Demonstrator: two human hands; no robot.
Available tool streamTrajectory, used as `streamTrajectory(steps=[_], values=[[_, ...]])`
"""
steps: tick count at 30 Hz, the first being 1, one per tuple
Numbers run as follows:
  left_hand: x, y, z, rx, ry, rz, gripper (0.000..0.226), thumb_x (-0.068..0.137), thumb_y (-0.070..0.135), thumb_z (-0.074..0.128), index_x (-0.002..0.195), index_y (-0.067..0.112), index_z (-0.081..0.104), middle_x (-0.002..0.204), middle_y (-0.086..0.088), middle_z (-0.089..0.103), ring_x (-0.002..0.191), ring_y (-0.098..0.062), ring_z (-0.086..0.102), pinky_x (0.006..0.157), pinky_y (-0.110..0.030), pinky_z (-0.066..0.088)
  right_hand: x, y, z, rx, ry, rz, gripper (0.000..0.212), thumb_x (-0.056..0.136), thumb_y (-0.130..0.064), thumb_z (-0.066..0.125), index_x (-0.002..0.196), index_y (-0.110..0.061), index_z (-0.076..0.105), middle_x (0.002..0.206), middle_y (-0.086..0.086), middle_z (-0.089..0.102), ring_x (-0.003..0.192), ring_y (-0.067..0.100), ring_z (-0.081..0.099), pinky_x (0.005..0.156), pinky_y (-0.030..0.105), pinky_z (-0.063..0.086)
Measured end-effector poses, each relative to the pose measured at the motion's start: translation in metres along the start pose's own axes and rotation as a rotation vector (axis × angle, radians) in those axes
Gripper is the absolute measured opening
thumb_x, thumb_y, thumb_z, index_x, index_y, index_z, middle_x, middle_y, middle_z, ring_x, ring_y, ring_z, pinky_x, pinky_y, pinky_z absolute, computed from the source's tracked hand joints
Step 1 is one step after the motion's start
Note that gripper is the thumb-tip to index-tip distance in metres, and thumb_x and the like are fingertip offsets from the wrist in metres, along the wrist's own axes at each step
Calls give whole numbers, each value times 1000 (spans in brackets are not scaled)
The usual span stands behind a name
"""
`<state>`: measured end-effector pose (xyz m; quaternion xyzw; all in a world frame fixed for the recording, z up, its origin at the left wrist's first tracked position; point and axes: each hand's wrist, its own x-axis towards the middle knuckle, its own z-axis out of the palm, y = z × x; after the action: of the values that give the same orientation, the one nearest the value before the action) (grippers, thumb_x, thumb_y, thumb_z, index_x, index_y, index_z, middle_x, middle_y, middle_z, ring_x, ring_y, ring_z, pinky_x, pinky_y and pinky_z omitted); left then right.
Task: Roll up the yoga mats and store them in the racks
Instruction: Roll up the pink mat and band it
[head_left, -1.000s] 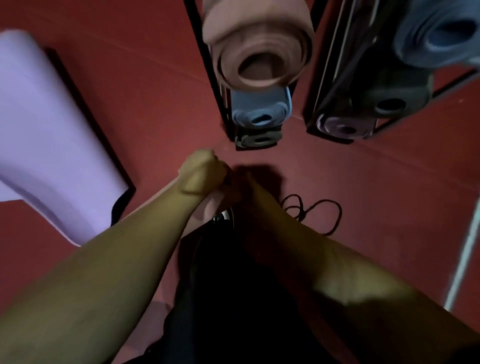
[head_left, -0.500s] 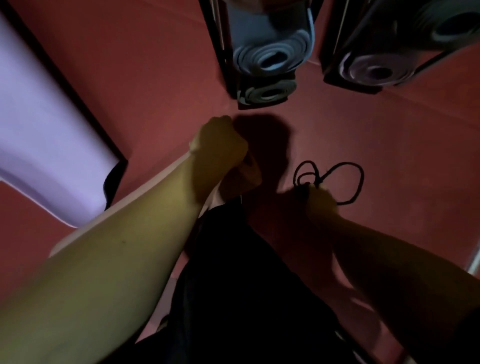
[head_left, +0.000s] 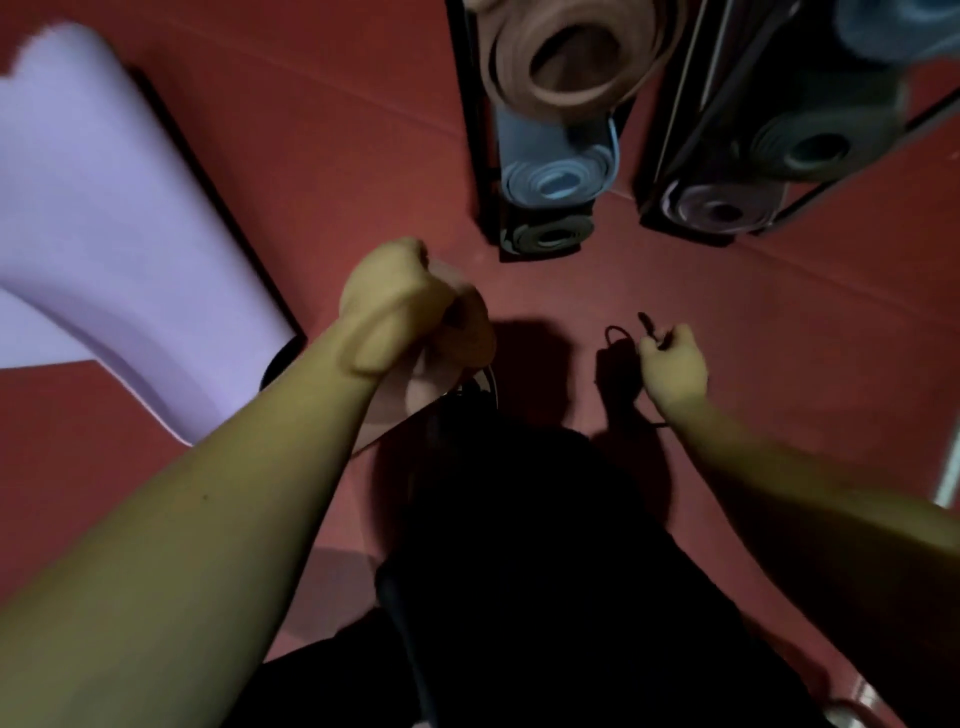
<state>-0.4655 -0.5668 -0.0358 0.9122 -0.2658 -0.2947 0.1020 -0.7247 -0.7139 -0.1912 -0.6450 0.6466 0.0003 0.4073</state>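
A: Fingers first. Left hand (head_left: 410, 306), centre frame: fingers clenched tight round the top end of a pinkish rolled mat (head_left: 415, 400) standing under it. Most of that roll is hidden by the forearm and dark clothing.

B: Right hand?

A: Right hand (head_left: 675, 366), right of centre: fingers pinch a thin black cord (head_left: 631, 332), with one loop and a loose end showing above the knuckles. Likely a tie for the roll, but that's a guess.

B: So how far along?

A: Partway, by my reading. Upper middle, one black rack (head_left: 480, 156) already holds a tan roll (head_left: 566, 57) on top, a blue roll (head_left: 556, 176) below, and a grey roll (head_left: 550, 236) at the bottom. Upper right, a second rack (head_left: 670, 156) holds a dark grey roll (head_left: 821, 140), a purplish roll (head_left: 727, 208) and a blue one at the frame edge. Those look stored.

B: What's left?

A: The held roll is not yet tied or racked. And a lilac mat (head_left: 104, 223), left side of frame, lies unrolled, one edge curling up.

B: Surface, room?

A: Red floor (head_left: 337, 130) with faint seams, dim light, hard shadows under the hands. A pale strip shows at the right edge; can't tell what it is.
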Motion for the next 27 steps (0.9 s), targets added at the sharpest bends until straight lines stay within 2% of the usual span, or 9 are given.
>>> streamTrajectory(steps=[2, 5, 7, 9, 14, 18, 21, 24, 27], values=[[-26, -9, -24, 23, 33, -2, 41, 69, 26, 82, 104, 16, 62, 94, -6, 64, 89, -30, 60, 69, -31, 43, -15, -21, -17, 111, 6, -78, 19, 97, -20, 52, 107, -4, 54, 91, 13, 60, 89, 34, 59, 69, 30, 40], [-68, -25, -56, -4, 99, -22, 63, 69, 24, 84, 126, 16, 61, 111, -8, 69, 105, -29, 64, 85, -32, 50, -44, -61, -38, 206, -16, -251, 8, 96, -16, 53, 101, -10, 57, 86, 9, 59, 72, 22, 57, 66, 20, 48], [-98, -39, -79, -59, 158, -35, 72, 70, 25, 85, 135, 17, 56, 125, -6, 66, 114, -26, 61, 92, -32, 48, -64, -92, -48, 243, -37, -370, 5, 94, -20, 56, 97, -18, 60, 81, 6, 62, 68, 20, 60, 71, 32, 51], [-132, -56, -99, -119, 225, -38, 70, 73, 21, 82, 137, 18, 55, 129, -4, 64, 114, -25, 61, 93, -31, 47, -91, -126, -57, 268, -113, -484, 4, 96, -22, 56, 95, -20, 60, 73, 2, 62, 59, 13, 57, 65, 30, 47], [-232, -99, -144, -297, 372, -16, 44, 73, 7, 66, 114, 23, 64, 93, -2, 72, 80, -21, 67, 62, -19, 46, -191, -216, -62, 288, -297, -807, 4, 98, -19, 58, 98, -22, 59, 70, -3, 59, 50, 0, 52, 56, 21, 45], [-300, -124, -157, -480, 422, 5, 48, 68, 12, 65, 113, 29, 64, 87, 12, 69, 69, -2, 61, 65, -19, 45, -278, -260, -54, 245, -438, -1064, 9, 98, -16, 59, 96, -25, 59, 72, -7, 59, 57, -3, 53, 58, 18, 46], [-338, -142, -153, -606, 472, -1, 60, 59, 22, 61, 118, 32, 64, 101, 13, 70, 86, -6, 65, 76, -24, 50, -339, -284, -44, 188, -458, -1244, 11, 94, -19, 63, 98, -30, 63, 79, -15, 64, 70, -3, 57, 69, 17, 46], [-357, -153, -140, -705, 496, -2, 60, 58, 23, 63, 117, 33, 64, 110, 8, 69, 97, -12, 66, 84, -28, 52, -381, -301, -32, 18, -490, -1408, 12, 93, -22, 64, 99, -31, 69, 92, -13, 68, 86, 3, 60, 84, 26, 47], [-367, -152, -125, -819, 501, -25, 59, 65, 12, 65, 121, 30, 59, 110, 0, 67, 77, -12, 63, 67, -24, 48, -403, -307, -19, -275, -518, -1473, 17, 94, -27, 62, 106, -25, 73, 106, -5, 72, 96, 13, 63, 89, 35, 49]])
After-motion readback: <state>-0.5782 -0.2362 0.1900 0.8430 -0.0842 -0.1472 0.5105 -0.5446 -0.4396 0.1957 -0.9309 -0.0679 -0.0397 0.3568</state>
